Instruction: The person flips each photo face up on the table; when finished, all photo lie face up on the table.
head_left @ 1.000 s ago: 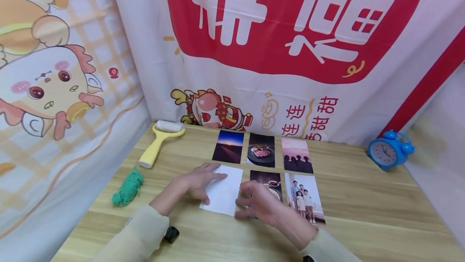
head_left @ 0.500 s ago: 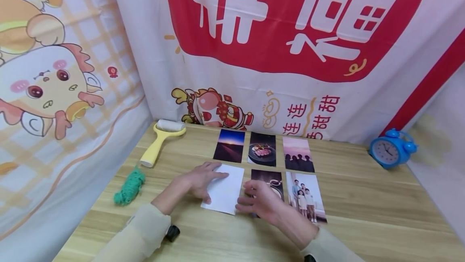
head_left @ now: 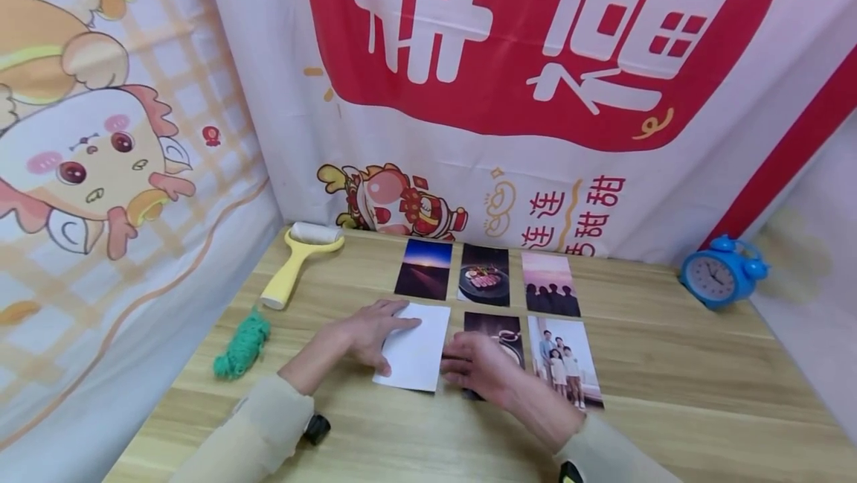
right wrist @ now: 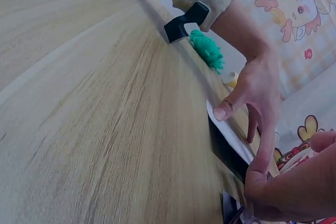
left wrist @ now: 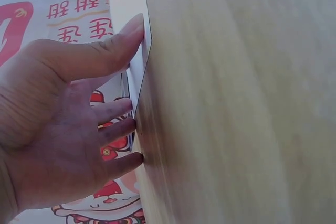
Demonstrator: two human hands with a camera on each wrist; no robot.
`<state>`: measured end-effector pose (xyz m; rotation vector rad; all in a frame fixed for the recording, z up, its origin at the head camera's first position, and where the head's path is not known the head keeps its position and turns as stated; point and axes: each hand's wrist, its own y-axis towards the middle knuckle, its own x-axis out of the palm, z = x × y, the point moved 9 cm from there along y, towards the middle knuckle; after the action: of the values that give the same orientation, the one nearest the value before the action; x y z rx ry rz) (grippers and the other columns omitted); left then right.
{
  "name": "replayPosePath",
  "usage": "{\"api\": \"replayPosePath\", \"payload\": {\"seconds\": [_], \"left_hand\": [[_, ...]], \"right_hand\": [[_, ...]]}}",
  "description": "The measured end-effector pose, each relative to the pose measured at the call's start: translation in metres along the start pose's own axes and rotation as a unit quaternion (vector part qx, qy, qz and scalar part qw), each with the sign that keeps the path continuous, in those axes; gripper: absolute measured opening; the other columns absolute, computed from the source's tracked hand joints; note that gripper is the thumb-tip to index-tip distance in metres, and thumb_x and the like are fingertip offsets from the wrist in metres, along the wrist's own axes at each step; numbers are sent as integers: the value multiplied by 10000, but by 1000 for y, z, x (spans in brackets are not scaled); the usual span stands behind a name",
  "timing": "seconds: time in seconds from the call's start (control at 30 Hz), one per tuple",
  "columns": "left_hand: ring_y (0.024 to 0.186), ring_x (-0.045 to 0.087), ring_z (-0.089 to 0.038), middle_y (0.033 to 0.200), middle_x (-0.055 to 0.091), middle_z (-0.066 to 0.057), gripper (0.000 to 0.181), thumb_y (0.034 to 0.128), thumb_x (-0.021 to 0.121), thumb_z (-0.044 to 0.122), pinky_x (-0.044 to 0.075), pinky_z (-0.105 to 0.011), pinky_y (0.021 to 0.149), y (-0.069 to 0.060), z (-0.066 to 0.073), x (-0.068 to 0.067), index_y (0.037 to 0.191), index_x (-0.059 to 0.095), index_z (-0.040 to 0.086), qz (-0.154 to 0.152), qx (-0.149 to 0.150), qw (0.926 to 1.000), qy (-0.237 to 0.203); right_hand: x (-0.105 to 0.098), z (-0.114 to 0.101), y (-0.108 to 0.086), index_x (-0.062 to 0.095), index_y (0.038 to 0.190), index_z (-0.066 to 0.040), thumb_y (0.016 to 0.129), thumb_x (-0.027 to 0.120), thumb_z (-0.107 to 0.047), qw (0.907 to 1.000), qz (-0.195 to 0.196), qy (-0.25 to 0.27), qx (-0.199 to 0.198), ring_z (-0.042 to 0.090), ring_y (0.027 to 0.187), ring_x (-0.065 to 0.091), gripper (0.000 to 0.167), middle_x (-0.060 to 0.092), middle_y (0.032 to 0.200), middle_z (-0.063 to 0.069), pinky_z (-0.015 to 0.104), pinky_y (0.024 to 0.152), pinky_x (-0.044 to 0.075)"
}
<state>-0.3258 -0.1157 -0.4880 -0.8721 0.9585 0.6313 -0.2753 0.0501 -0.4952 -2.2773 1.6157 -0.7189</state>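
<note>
A white-topped photo card (head_left: 413, 349), dark on its underside, lies slightly raised along its near edge. Across its left side my left hand (head_left: 371, 334) rests with fingers spread, the thumb on the white face. My right hand (head_left: 485, 371) has bent fingers at the card's right edge and seems to pinch it; the fingertips are partly hidden. Partly under that hand is a coffee cup photo (head_left: 492, 325). To its right lies a family photo (head_left: 565, 364). Behind stand out a sunset road photo (head_left: 424, 269), a steak plate photo (head_left: 483, 274) and a silhouettes photo (head_left: 550, 283).
On the wooden table (head_left: 669, 364), a yellow-handled lint roller (head_left: 288, 274) and a green yarn bundle (head_left: 243, 345) lie at the left. A blue alarm clock (head_left: 719, 274) stands at the far right. Printed cloths (head_left: 569, 148) hang behind and at the left.
My right hand's fingers have drawn closer together at the card's right edge. The card's near edge has risen a little. My left hand stays in place.
</note>
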Motion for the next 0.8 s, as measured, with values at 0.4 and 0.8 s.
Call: {"api": "replayPosePath", "payload": {"seconds": [0.4, 0.8], "left_hand": [[1614, 229, -348, 1747, 233, -93, 1000, 812, 832, 563, 257, -593, 1310, 0, 3, 2, 1636, 313, 335, 209, -198, 9995, 95], [1595, 244, -414, 1724, 241, -199, 1123, 806, 871, 471, 191, -625, 1318, -8, 16, -30, 1670, 214, 186, 1015, 122, 9947, -104]], "right_hand": [[4, -13, 2, 527, 1308, 22, 962, 664, -125, 9395, 326, -3226, -1107, 160, 539, 592, 400, 682, 760, 98, 276, 481, 467], [-4, -50, -8, 699, 1212, -15, 887, 695, -66, 8904, 1467, -3836, -1962, 132, 570, 518, 329, 597, 704, 22, 252, 572, 442]]}}
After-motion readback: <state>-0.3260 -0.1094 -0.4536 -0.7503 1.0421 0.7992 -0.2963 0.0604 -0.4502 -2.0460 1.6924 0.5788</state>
